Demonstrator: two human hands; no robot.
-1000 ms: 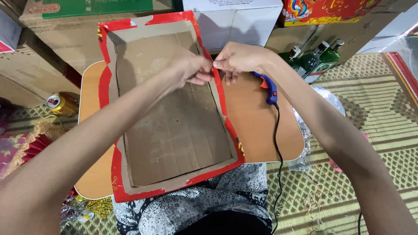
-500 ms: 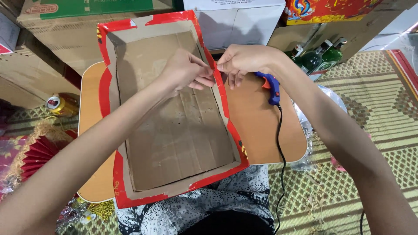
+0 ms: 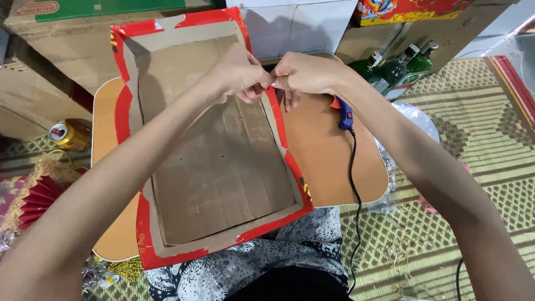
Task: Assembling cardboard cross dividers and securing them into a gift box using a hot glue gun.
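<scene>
On a low wooden table over a woven mat, a shallow cardboard tray with red edging lies under both hands. The left hand and right hand, fingers closed, pinch its right rim together. A blue glue gun lies just beyond the right hand.

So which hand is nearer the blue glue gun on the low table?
Right. The right hand pinches the tray's red rim just beside the glue gun, almost over it. The left hand pinches the same rim from the far side.
</scene>
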